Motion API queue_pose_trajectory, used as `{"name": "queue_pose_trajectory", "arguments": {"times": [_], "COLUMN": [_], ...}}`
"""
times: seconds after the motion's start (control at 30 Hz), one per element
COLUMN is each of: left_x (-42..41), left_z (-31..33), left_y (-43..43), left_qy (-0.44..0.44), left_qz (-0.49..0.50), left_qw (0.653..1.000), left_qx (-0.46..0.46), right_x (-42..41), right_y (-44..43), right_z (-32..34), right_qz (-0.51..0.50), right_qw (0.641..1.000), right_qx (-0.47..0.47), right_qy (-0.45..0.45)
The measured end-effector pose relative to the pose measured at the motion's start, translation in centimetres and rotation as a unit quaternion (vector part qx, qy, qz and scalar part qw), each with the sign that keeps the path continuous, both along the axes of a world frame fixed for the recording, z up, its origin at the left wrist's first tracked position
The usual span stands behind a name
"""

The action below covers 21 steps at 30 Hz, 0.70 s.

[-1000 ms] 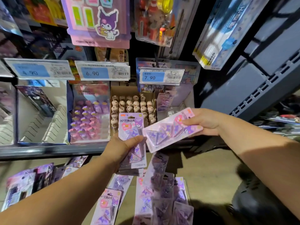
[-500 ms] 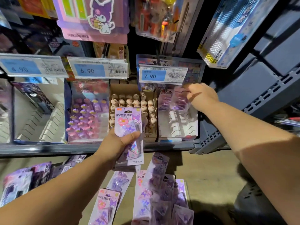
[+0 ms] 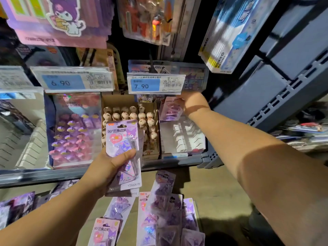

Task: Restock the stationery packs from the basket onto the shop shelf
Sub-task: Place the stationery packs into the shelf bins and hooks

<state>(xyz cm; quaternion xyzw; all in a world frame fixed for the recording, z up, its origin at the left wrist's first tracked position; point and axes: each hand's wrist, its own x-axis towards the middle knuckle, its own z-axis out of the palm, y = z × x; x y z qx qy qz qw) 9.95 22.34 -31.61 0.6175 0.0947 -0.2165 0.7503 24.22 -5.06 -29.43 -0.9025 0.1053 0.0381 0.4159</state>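
Note:
My left hand (image 3: 110, 167) grips a small stack of pink-and-purple clip packs (image 3: 123, 139) upright in front of the shelf. My right hand (image 3: 192, 102) reaches under the 7.90 price tag (image 3: 155, 85) and holds one clip pack (image 3: 170, 109) at the back of the white slotted display tray (image 3: 184, 139). Its fingers are hidden behind the pack and the tag. Several more of the same packs (image 3: 159, 210) lie spread on the floor below. No basket is in view.
A cardboard box of small cream figures (image 3: 131, 114) stands left of the white tray, then a box of pink and purple items (image 3: 74, 130). The grey shelf edge (image 3: 44, 174) runs across. Hanging packs (image 3: 58, 20) and a grey rack (image 3: 284, 77) crowd the top and right.
My right hand has carried one clip pack from in front of the shelf up into the back of the white tray. The left hand has risen a little with its stack.

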Motion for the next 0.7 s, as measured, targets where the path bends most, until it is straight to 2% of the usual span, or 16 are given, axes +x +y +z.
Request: {"name": "queue_pose_trajectory", "arguments": {"times": [0.13, 0.2, 0.27, 0.37, 0.53, 0.7], "left_x": [0.1, 0.3, 0.5, 0.6, 0.7, 0.9], "left_z": [0.3, 0.2, 0.1, -0.1, 0.0, -0.4], "left_y": [-0.4, -0.3, -0.2, -0.1, 0.0, 0.1], "left_qy": [0.012, 0.017, 0.015, 0.016, 0.023, 0.026], "left_qz": [0.014, 0.014, 0.018, 0.020, 0.012, 0.008], "left_qw": [1.000, 1.000, 1.000, 1.000, 1.000, 1.000], "left_qx": [-0.007, 0.000, 0.003, 0.006, 0.001, -0.005], "right_x": [-1.4, -1.3, -1.3, -1.2, -1.3, -0.9], "right_y": [3.4, 3.8, 3.7, 3.3, 3.2, 3.5], "right_z": [2.9, 3.2, 3.5, 2.6, 1.9, 0.6], "right_qz": [0.025, 0.064, 0.057, 0.097, 0.106, 0.124], "right_qw": [0.997, 0.986, 0.982, 0.966, 0.951, 0.932], "right_qx": [-0.004, -0.117, -0.168, -0.237, -0.290, -0.338], "right_qy": [0.073, 0.101, 0.060, 0.030, 0.007, 0.022]}}
